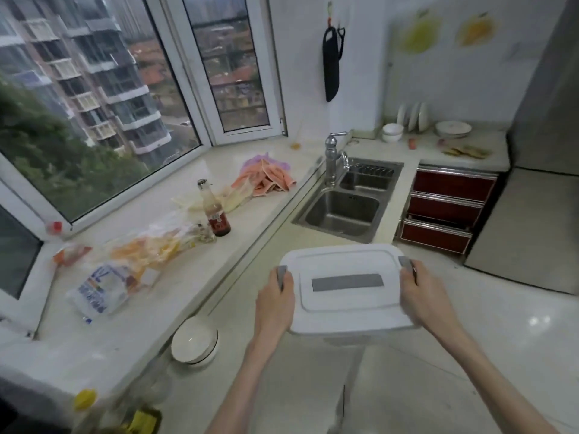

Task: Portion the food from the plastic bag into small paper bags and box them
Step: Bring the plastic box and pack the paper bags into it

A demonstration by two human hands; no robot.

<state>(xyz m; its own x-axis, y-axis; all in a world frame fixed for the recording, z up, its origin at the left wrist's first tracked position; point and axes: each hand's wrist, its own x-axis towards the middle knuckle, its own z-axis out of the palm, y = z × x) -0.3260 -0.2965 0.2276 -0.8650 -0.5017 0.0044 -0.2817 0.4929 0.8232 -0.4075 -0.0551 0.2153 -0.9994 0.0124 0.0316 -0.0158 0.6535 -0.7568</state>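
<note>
The left hand (275, 303) grips the left end of the box (346, 292), fingers curled under the rim and the thumb lying on the grey clip (281, 275) there. The right hand (419, 296) grips the right end the same way, thumb by the other grey clip (404, 264); its fingers are hidden beneath the box, so how far they wrap I cannot tell. The box is white plastic, rectangular with rounded corners, its lid on, with a grey strip (347, 282) set in the middle of the lid. It is held level in the air above the pale glossy floor (470, 355), off the counter's front edge and nearer than the sink (341, 211).

On the pale stone counter (103, 346) to the left lies a clear plastic bag (150, 245) with orange and yellow food in it, blurred, and just beside it a white printed pack (100, 292). A brown bottle (216, 211) stands upright behind them. A white bowl (195, 341) sits near the counter's front edge, below the left wrist. Pink and orange cloths (266, 178) lie crumpled between bottle and steel sink. Open floor runs right toward the red drawers (445, 211).
</note>
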